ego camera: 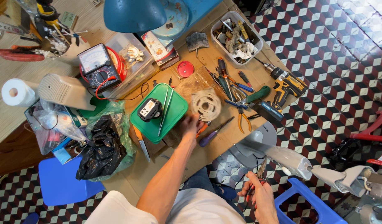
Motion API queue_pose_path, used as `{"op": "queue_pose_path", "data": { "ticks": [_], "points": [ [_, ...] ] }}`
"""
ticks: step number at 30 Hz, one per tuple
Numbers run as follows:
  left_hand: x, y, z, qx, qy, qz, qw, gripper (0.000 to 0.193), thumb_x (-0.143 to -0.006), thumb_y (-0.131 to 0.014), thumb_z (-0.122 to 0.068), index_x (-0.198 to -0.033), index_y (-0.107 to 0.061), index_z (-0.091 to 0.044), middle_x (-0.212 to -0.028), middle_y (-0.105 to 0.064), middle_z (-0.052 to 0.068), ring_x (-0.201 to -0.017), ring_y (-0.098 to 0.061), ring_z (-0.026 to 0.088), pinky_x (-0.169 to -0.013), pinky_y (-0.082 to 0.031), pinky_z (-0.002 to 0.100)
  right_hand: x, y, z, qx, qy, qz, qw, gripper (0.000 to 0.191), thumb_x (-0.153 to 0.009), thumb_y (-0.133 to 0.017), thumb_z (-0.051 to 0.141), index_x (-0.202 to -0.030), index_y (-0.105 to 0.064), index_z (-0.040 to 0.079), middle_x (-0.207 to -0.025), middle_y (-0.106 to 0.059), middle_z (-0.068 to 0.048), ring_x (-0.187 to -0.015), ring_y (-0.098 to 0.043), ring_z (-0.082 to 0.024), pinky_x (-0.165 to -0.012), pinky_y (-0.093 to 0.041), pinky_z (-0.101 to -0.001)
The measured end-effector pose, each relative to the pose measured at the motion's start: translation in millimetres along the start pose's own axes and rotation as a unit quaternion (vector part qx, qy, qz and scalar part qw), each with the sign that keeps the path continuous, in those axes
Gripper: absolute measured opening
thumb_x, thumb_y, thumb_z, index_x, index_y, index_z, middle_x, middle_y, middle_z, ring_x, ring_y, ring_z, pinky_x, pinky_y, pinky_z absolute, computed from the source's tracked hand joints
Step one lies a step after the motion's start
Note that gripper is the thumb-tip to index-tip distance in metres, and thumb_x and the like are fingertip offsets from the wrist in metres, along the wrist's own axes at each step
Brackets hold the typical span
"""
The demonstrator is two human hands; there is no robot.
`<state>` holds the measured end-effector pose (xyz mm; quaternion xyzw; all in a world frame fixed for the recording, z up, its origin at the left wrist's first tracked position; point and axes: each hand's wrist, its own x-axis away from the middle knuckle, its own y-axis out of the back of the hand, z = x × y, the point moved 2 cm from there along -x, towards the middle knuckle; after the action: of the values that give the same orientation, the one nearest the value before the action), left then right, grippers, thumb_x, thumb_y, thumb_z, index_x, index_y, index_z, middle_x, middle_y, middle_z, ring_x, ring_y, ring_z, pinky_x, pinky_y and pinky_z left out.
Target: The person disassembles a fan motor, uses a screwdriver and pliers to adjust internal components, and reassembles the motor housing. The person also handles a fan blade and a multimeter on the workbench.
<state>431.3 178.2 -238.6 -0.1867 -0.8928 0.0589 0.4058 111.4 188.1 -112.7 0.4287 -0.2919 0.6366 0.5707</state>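
My left hand (191, 123) reaches onto the cardboard-covered table (166, 174) and rests palm down between a green plastic lid (174, 116) and a round beige slotted disc (206, 104). An orange-handled tool (202, 129) sticks out from under its thumb side; whether the fingers grip it is unclear. The lid holds a black battery pack (149, 109) and thin metal tweezers (166, 108). Lower right, over my lap, my right hand (259, 197) is closed on red-handled pliers (257, 178), whose tips point at a grey plastic fan housing (278, 155).
A purple-handled screwdriver (214, 132), several pliers (240, 116) and a cordless drill (284, 85) lie right of the disc. A multimeter (97, 68), a parts bin (236, 35), a paper roll (17, 92) and a black bag (102, 151) crowd the table. Blue stools (62, 182) (311, 205) stand on the tiled floor.
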Motion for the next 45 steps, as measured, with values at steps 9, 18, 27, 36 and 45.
{"op": "queue_pose_path", "data": {
  "ticks": [9, 18, 27, 36, 45],
  "points": [
    [120, 16, 29, -0.215, -0.022, 0.196, 0.956, 0.027, -0.096, -0.075, -0.026, -0.102, -0.076, 0.001, -0.09, -0.069, 0.004, -0.079, -0.061, 0.011, -0.07, -0.051, 0.026, -4, 24, -37, 0.137, 0.063, 0.009, 0.988, 0.031, -0.091, -0.068, 0.03, -0.108, -0.066, 0.005, -0.06, -0.063, -0.008, -0.046, -0.064, -0.02, -0.04, -0.04, -0.0325],
    [192, 22, 94, -0.348, 0.114, 0.305, 0.879, 0.029, -0.095, -0.072, -0.02, -0.111, -0.075, 0.003, -0.093, -0.072, 0.008, -0.082, -0.067, 0.012, -0.078, -0.061, 0.029, 74, 93, -82, 0.024, 0.052, -0.044, 0.997, 0.028, -0.095, -0.065, 0.029, -0.097, -0.064, 0.001, -0.065, -0.062, -0.005, -0.048, -0.062, -0.014, -0.048, -0.056, -0.0299],
    [196, -22, 143, -0.322, 0.14, 0.332, 0.876, 0.025, -0.091, -0.072, -0.022, -0.106, -0.075, -0.003, -0.093, -0.074, 0.004, -0.082, -0.071, 0.014, -0.074, -0.064, 0.032, 26, 163, -153, -0.036, 0.024, -0.061, 0.997, 0.031, -0.091, -0.073, 0.032, -0.094, -0.074, 0.001, -0.049, -0.06, -0.009, -0.037, -0.05, -0.016, -0.037, -0.032, -0.0306],
    [192, -5, 25, -0.153, 0.022, 0.241, 0.958, 0.029, -0.093, -0.075, -0.02, -0.112, -0.072, 0.002, -0.091, -0.07, 0.003, -0.077, -0.066, 0.008, -0.075, -0.062, 0.028, -95, 93, -75, 0.14, 0.02, 0.065, 0.988, 0.038, -0.089, -0.077, 0.027, -0.096, -0.065, -0.009, -0.062, -0.061, -0.018, -0.049, -0.063, -0.03, -0.047, -0.051, -0.0433],
    [266, 103, -63, 0.001, -0.068, 0.041, 0.997, 0.033, -0.093, -0.072, -0.026, -0.114, -0.071, 0.0, -0.096, -0.073, 0.003, -0.082, -0.069, 0.009, -0.076, -0.059, 0.024, -108, -60, -12, 0.279, 0.049, 0.187, 0.941, 0.022, -0.085, -0.073, 0.022, -0.099, -0.066, 0.005, -0.062, -0.057, -0.013, -0.048, -0.055, -0.026, -0.047, -0.047, -0.0426]
  ]
}}
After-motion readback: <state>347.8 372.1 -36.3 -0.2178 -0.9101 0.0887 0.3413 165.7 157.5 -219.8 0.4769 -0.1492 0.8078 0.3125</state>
